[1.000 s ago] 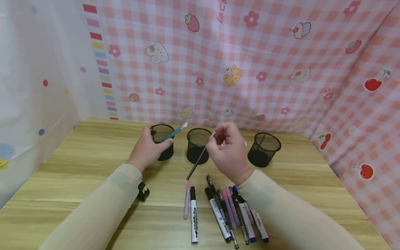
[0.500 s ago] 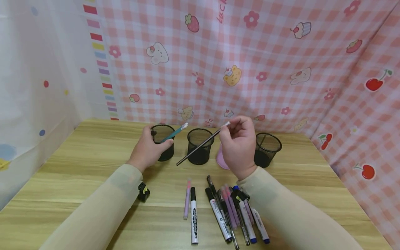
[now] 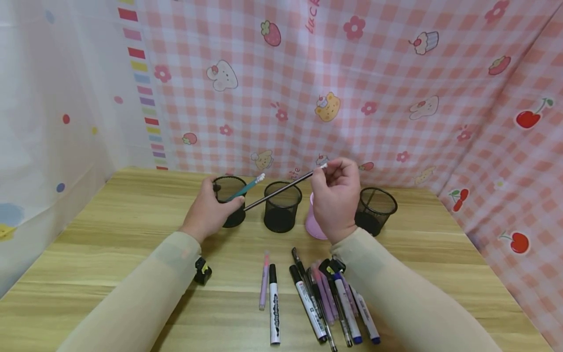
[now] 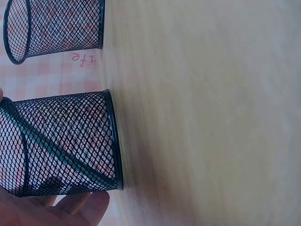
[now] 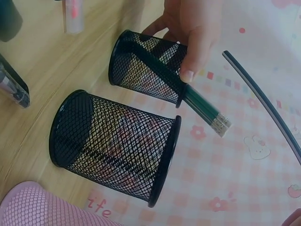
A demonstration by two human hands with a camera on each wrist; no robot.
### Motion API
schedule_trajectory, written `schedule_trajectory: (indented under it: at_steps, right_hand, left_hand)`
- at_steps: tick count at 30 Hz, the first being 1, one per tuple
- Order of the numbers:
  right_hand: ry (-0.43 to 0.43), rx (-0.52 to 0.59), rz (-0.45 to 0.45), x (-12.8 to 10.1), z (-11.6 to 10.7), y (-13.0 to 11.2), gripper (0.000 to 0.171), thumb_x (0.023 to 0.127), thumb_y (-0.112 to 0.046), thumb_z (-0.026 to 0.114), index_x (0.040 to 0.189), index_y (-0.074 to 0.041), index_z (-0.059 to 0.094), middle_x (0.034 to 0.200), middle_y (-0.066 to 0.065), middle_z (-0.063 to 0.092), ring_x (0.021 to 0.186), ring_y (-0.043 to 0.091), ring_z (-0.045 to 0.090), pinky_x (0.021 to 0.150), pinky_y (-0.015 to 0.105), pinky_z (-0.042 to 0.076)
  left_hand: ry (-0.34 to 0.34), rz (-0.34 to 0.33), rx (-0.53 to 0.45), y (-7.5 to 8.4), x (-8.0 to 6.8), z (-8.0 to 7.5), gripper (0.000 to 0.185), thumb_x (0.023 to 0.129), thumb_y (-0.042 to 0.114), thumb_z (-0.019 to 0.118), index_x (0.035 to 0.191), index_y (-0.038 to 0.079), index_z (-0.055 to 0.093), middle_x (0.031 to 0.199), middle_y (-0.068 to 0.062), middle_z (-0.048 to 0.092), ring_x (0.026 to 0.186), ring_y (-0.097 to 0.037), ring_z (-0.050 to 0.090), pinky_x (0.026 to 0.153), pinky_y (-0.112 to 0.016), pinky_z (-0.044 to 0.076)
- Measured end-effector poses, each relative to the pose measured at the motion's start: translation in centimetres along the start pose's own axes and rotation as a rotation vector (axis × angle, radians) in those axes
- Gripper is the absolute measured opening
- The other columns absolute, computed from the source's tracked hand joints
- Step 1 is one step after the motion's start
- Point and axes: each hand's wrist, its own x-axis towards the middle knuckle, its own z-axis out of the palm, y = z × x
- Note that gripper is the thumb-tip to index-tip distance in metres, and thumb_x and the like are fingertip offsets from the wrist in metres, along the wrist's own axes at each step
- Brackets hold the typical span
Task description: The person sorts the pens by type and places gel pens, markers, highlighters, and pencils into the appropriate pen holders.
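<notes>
At the left of the row, my left hand (image 3: 208, 212) grips a black mesh pen cup (image 3: 234, 219) by its side. Green pencils (image 5: 202, 107) with white eraser ends lean inside it and stick out over the rim. My right hand (image 3: 337, 203) pinches a dark, slim pencil (image 3: 281, 189) near its white end. That pencil slants down to the left, passing over the middle black mesh cup (image 3: 280, 221) in the head view. Its lower tip overlaps the held cup's side there, while in the right wrist view a gap shows between the tip and the green pencils.
A pink mesh cup (image 3: 314, 226) stands partly behind my right hand, with another black mesh cup (image 3: 377, 208) to its right. Several markers and pens (image 3: 308, 303) lie in front. A pink-purple highlighter (image 3: 264, 286) and a white marker (image 3: 274, 310) lie left of them.
My right hand has risen and moved right, and the dark pencil has swung from steep to flatter, its lower tip rising leftward to the held cup. My left hand stays put.
</notes>
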Motion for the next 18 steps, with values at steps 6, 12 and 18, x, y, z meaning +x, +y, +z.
schedule_trajectory:
  at_steps: [6, 12, 18]
  right_hand:
    - [0.038, 0.033, 0.048, 0.1, 0.6, 0.7, 0.02, 0.093, 0.008, 0.059, 0.099, -0.01, 0.052, 0.081, -0.005, 0.058, 0.069, 0.006, 0.054, 0.063, 0.019, 0.046]
    - [0.043, 0.075, 0.059, -0.1, 1.1, 1.4, 0.021, 0.094, 0.009, 0.058, 0.098, -0.011, 0.052, 0.081, -0.004, 0.059, 0.07, 0.006, 0.055, 0.063, 0.019, 0.047]
    - [0.061, 0.067, 0.027, -0.2, 1.7, 1.9, 0.017, 0.095, 0.008, 0.059, 0.099, -0.007, 0.053, 0.082, -0.004, 0.06, 0.071, 0.006, 0.057, 0.065, 0.019, 0.048]
  left_hand:
    - [-0.004, -0.002, 0.001, 0.0, 0.0, 0.0, 0.104, 0.091, 0.069, 0.068, 0.164, 0.013, 0.019, 0.165, -0.021, 0.038, 0.15, -0.043, 0.041, 0.118, -0.065, 0.039]
    - [-0.004, -0.004, 0.005, 0.2, -0.2, -0.1, 0.106, 0.092, 0.068, 0.067, 0.165, 0.011, 0.016, 0.165, -0.022, 0.037, 0.149, -0.043, 0.041, 0.118, -0.064, 0.038]
    - [-0.001, 0.003, -0.01, 0.4, -0.3, -0.1, 0.104, 0.091, 0.069, 0.068, 0.164, 0.011, 0.019, 0.162, -0.021, 0.041, 0.147, -0.042, 0.044, 0.119, -0.063, 0.038]
